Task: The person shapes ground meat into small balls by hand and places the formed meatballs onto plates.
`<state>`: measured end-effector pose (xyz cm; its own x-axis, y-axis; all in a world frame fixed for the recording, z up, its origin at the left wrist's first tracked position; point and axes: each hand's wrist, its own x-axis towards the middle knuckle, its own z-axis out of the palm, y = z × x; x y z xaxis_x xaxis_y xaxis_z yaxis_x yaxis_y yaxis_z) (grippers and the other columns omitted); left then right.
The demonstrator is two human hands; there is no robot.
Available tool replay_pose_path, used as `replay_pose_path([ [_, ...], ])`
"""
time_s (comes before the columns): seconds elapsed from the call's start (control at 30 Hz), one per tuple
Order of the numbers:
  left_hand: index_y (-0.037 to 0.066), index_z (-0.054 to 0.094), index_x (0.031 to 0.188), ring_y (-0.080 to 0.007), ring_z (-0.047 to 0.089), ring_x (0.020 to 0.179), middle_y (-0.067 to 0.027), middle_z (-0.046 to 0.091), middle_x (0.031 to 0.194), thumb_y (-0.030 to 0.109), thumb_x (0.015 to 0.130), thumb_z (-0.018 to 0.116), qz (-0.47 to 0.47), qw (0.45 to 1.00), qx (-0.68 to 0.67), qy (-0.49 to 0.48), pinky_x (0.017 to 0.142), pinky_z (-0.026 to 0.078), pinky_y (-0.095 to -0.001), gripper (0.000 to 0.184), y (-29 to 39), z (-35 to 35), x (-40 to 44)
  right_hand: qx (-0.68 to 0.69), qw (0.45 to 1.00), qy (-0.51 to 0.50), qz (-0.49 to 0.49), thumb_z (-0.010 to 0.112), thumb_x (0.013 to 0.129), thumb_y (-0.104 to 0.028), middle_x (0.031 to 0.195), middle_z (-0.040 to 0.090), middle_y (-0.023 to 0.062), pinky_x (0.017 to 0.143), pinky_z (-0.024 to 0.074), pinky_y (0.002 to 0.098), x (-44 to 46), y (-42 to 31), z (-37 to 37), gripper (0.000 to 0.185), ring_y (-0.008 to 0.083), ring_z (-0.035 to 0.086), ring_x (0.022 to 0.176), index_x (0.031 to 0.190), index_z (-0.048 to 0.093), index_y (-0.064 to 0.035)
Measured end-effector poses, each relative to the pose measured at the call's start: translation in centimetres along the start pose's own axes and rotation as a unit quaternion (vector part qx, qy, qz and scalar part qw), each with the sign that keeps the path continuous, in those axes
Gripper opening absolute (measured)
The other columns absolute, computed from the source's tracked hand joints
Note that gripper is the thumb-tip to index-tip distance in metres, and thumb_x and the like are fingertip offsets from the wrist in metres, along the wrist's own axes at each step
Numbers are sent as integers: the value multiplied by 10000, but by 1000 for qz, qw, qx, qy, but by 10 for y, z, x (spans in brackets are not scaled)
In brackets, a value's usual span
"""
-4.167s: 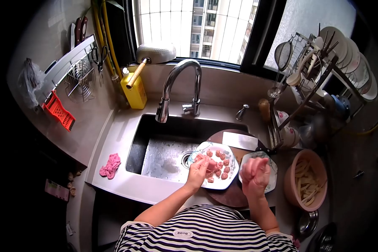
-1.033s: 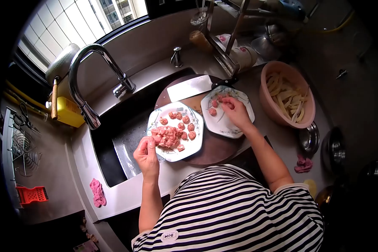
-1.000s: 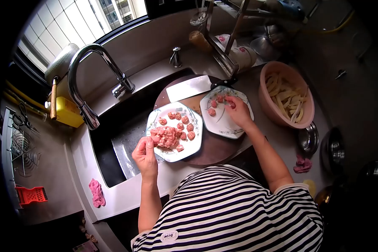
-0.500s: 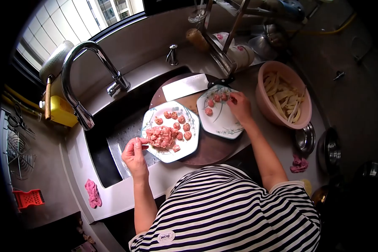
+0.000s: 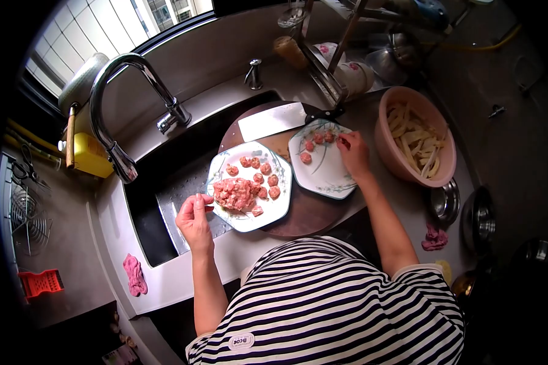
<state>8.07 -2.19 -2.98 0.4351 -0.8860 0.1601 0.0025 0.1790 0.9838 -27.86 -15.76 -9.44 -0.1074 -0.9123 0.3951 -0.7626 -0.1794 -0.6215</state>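
My left hand (image 5: 194, 222) is at the left rim of the left plate (image 5: 272, 214), thumb and fingers pinched together. Whether anything is between them I cannot make out. That white, patterned plate bears a mound of minced meat (image 5: 234, 193) and several small meatballs (image 5: 273, 180) around it. Over the right edge of a second patterned plate (image 5: 324, 176), my right hand (image 5: 355, 157) has its fingertips closed beside a short row of meatballs (image 5: 318, 138); anything within them is hidden. Both plates rest on a round brown chopping board (image 5: 310, 219).
Behind the plates lies a cleaver (image 5: 274, 121) on the board, which spans the dark sink (image 5: 143, 228). A tap (image 5: 123, 164) arches over the sink's left part. Right of the plates stands a pink basin (image 5: 385, 145) of pale cut strips. Pink cloths (image 5: 134, 275) lie on the counter.
The view has shifted slightly. My right hand is a little farther from the row of meatballs, towards the plate's edge. My left hand stays by the left plate's rim, fingers still pinched.
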Motion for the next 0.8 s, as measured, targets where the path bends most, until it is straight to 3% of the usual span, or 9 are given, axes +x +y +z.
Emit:
replay_pose_path([
  [0.07, 17, 603, 792, -68, 542, 667, -21, 610, 752, 172, 904, 520, 0, 1000, 16, 2, 606, 440, -202, 209, -4, -2, 2, 6, 1000, 0, -14, 649, 700, -86, 911, 569, 124, 702, 470, 360, 1, 5, 3, 220, 299, 577, 810, 910, 631, -21],
  [0.17, 11, 598, 842, -62, 542, 678, -8, 605, 746, 107, 853, 592, -12, 997, 76, -20, 623, 438, -193, 98, -11, -10, 4, -99, 993, -9, -66, 644, 707, -67, 922, 574, 118, 700, 472, 360, 2, -21, -12, 240, 302, 580, 815, 942, 619, -26],
  [0.27, 9, 600, 925, -114, 561, 773, -46, 579, 902, 81, 763, 666, 33, 980, 187, -49, 632, 467, -221, 190, -11, -11, 2, -116, 989, 29, -81, 646, 714, -51, 932, 584, 110, 687, 477, 341, 2, -63, -27, 268, 274, 593, 806, 978, 609, -24],
  [0.3, 20, 593, 981, -186, 566, 882, -82, 569, 978, 115, 701, 711, 13, 973, 221, -59, 727, 476, -277, 319, -8, -9, 0, -48, 995, -9, -83, 648, 716, -50, 933, 586, 108, 680, 478, 331, 1, -78, -30, 275, 259, 597, 792, 986, 607, -23],
  [0.37, 34, 566, 1065, -270, 530, 1005, -123, 537, 1092, 156, 642, 741, 101, 949, 284, -91, 847, 443, -345, 474, -7, -6, -2, 88, 990, -79, -83, 651, 719, -47, 936, 591, 103, 665, 481, 312, -6, -114, -28, 289, 229, 605, 765, 1002, 604, -20],
  [0.47, 50, 506, 1171, -323, 465, 1111, -166, 444, 1242, 175, 637, 739, 127, 928, 330, -114, 922, 402, -369, 596, -3, 7, -5, 172, 942, -257, -129, 668, 716, -50, 970, 592, 95, 630, 477, 265, -26, -157, -10, 318, 180, 601, 706, 1026, 603, -26],
  [0.57, 57, 500, 1190, -330, 464, 1120, -170, 429, 1259, 162, 646, 732, 123, 928, 320, -145, 931, 399, -371, 601, -18, 10, -4, 173, 912, -324, -185, 688, 705, -56, 1001, 586, 93, 635, 487, 268, -41, -173, 17, 355, 167, 594, 668, 1048, 594, -45],
  [0.7, 86, 555, 1144, -330, 482, 1102, -171, 468, 1219, 123, 659, 713, 105, 942, 294, -125, 921, 410, -375, 511, -24, 9, -6, 76, 909, -294, -285, 690, 692, -120, 1035, 558, 101, 704, 495, 331, -47, -171, 35, 448, 237, 601, 781, 1113, 546, -74],
  [0.8, 88, 574, 1122, -325, 486, 1096, -169, 485, 1201, 114, 658, 710, 121, 943, 287, -120, 922, 408, -372, 484, -26, 7, -4, 50, 907, -317, -275, 678, 676, -144, 969, 545, 95, 679, 488, 360, -48, -168, 40, 461, 272, 580, 837, 1104, 520, -77],
])
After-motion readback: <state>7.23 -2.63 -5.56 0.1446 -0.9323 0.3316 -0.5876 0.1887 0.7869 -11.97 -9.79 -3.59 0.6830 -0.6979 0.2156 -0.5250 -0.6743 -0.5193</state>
